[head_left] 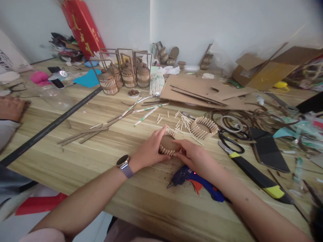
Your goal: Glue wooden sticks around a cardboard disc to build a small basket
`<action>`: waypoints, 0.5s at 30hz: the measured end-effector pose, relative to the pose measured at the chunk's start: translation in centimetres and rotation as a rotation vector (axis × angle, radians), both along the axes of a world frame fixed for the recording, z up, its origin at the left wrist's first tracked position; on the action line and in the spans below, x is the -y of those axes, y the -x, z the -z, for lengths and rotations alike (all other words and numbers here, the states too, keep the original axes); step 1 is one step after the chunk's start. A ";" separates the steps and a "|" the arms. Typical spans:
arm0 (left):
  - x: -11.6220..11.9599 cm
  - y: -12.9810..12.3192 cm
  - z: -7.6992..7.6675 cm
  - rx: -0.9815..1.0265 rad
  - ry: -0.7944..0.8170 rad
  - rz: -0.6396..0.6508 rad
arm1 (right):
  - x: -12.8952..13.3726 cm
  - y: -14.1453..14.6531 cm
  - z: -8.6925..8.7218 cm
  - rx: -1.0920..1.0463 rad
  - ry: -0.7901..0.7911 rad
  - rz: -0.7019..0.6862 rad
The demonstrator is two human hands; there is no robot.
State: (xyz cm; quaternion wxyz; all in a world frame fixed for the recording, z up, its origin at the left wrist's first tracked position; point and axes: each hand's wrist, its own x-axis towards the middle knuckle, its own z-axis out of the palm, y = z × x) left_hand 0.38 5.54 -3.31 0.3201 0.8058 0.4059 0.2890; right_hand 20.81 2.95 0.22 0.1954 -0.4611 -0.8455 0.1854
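Left hand (pixel 150 148): thumb and fingers gripping the left side of a brown round base ringed with short wooden sticks (pixel 168 144). Right hand (pixel 193 153): fingertips pinching its right edge. Piece sits mid-table, between the hands.

Tight on the right: blue glue gun (pixel 180 176) lies just under the right wrist, nozzle pointing left. Beyond the forearm: utility knife (pixel 254 173), scissors (pixel 232 143), smartphone (pixel 268 149). Second stick ring (pixel 204 127) and loose sticks (pixel 186 121) bound the far side; cardboard sheet (pixel 191 88) behind.

More room left: bare wooden tabletop (pixel 98 161) out to the black strip (pixel 55 122), co-worker's hand (pixel 11 107) past it.
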 end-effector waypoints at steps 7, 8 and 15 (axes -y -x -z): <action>0.2 0.1 0.0 -0.011 -0.034 -0.014 | 0.6 -3.5 -2.5 0.159 0.093 0.147; 0.2 0.0 0.0 -0.009 -0.036 -0.024 | 1.0 -4.1 -2.8 0.215 0.155 0.132; 0.5 -0.7 0.4 0.000 -0.086 -0.099 | 3.9 -6.0 -2.5 0.360 0.491 0.099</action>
